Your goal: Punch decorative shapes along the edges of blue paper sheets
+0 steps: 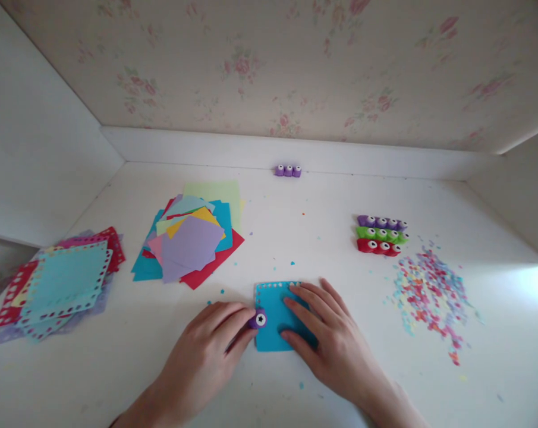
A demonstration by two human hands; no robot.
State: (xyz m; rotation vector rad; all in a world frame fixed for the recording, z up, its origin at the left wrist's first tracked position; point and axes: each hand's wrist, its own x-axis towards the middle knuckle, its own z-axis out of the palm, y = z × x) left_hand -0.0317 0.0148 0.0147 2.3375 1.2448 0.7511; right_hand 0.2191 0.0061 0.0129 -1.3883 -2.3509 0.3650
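A blue paper square lies on the white table, with a row of small punched holes along its far edge and a few at its upper left. My left hand pinches a purple craft punch at the paper's left edge; its white top bears a dark star. My right hand rests on the right part of the square, fingers spread, covering that side. Small blue paper bits are scattered near my left hand.
Uncut coloured paper is piled at centre left; hole-edged sheets are stacked farther left. Rows of purple, green and red punches stand right, beside a confetti heap. Three purple punches stand by the wall.
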